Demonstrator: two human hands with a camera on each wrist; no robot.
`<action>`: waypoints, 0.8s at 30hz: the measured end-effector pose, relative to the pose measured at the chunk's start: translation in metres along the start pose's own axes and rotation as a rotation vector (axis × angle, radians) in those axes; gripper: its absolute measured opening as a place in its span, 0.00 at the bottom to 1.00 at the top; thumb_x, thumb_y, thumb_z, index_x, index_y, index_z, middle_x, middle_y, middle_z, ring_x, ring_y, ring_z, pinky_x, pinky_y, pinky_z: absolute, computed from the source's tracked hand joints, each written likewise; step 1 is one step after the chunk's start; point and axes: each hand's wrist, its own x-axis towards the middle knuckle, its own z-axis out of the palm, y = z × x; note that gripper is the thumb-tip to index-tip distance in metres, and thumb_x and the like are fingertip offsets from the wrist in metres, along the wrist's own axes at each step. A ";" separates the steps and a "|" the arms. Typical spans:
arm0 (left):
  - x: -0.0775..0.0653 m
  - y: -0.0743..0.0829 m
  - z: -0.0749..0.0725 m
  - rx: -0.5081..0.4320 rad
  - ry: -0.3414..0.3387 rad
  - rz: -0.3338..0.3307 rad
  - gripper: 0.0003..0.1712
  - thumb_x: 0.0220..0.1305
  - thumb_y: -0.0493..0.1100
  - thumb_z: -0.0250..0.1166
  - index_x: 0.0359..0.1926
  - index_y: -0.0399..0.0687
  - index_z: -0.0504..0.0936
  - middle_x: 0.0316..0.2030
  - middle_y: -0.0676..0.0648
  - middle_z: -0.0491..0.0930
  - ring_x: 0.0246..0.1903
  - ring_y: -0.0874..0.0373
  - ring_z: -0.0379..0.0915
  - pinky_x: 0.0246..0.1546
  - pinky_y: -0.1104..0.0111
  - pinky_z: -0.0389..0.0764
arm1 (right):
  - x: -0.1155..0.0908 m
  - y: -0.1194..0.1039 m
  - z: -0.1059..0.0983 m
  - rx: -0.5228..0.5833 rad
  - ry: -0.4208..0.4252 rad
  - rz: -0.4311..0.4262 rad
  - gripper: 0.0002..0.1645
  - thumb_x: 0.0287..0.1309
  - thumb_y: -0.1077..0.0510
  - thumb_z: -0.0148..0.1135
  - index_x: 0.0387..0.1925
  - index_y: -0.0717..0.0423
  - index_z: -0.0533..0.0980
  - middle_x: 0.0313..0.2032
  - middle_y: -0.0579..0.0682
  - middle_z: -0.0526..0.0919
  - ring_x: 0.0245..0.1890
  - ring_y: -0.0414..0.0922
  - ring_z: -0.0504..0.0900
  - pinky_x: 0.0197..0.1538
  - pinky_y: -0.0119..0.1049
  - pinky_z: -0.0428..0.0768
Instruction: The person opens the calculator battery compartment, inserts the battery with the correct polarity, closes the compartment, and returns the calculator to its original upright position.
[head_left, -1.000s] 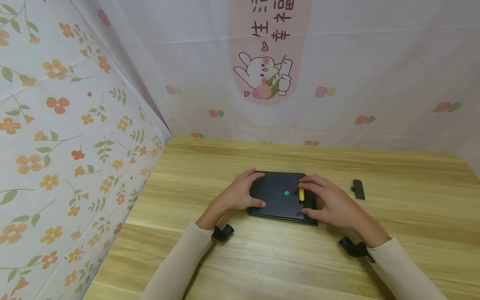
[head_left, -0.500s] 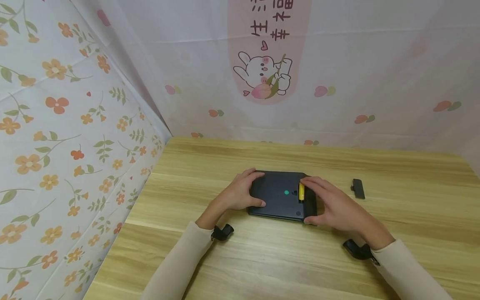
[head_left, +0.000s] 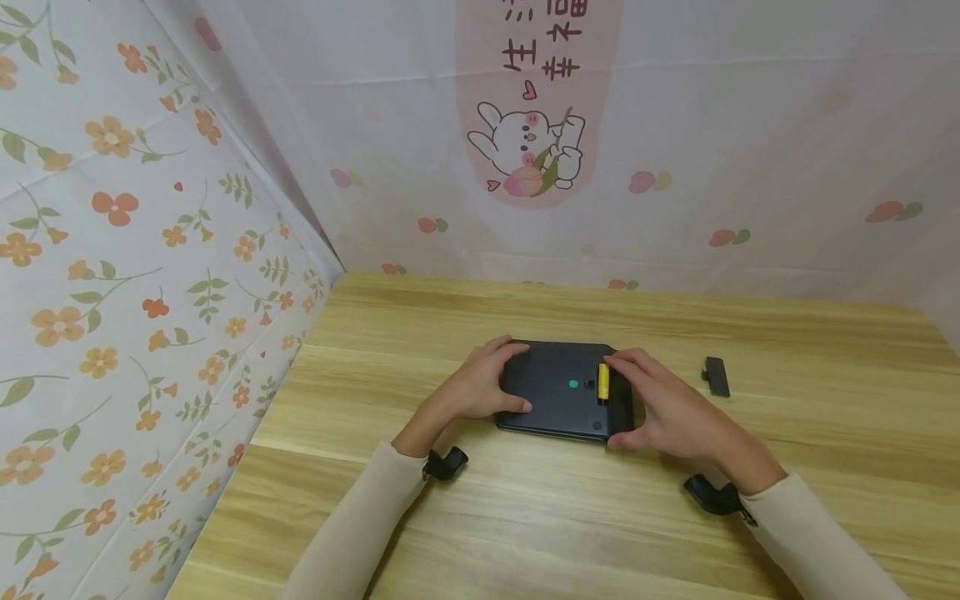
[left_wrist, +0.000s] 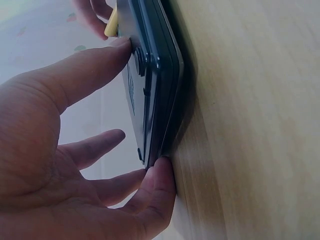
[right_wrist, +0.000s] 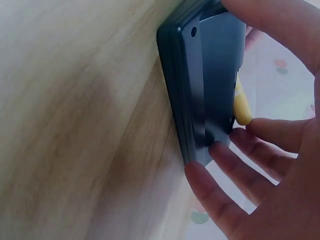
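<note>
A dark desk calculator lies face down on the table, its battery compartment uncovered. A yellow battery sits in that compartment, and one end sticks up above the back in the right wrist view. My left hand grips the calculator's left end, thumb on the back and fingers at the far edge. Around the right end, my right hand holds the calculator between thumb at the near edge and fingers at the far edge. Its index fingertip touches the battery's raised end.
A small black battery cover lies on the wooden table, right of the right hand. Patterned cloth hangs behind the table, with floral cloth on the left. Black wrist cameras sit at both cuffs.
My right hand's fingers have shifted off the battery's top toward the right, and its thumb has slid to the calculator's near edge. More of the battery shows. The left hand keeps its grip.
</note>
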 end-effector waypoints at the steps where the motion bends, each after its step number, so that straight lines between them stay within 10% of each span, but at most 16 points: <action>1: 0.000 0.000 0.000 0.000 0.000 -0.001 0.52 0.65 0.48 0.82 0.84 0.48 0.67 0.86 0.35 0.52 0.83 0.31 0.49 0.78 0.38 0.59 | 0.000 0.000 0.000 0.001 0.001 0.000 0.69 0.48 0.37 0.91 0.80 0.66 0.65 0.76 0.63 0.66 0.71 0.65 0.73 0.65 0.65 0.79; 24: 0.000 0.001 0.001 -0.005 0.001 -0.001 0.52 0.65 0.47 0.82 0.84 0.47 0.68 0.86 0.35 0.52 0.83 0.31 0.50 0.77 0.38 0.62 | 0.001 0.005 0.005 -0.053 0.041 -0.058 0.61 0.48 0.38 0.90 0.76 0.63 0.71 0.73 0.58 0.69 0.68 0.61 0.75 0.60 0.61 0.83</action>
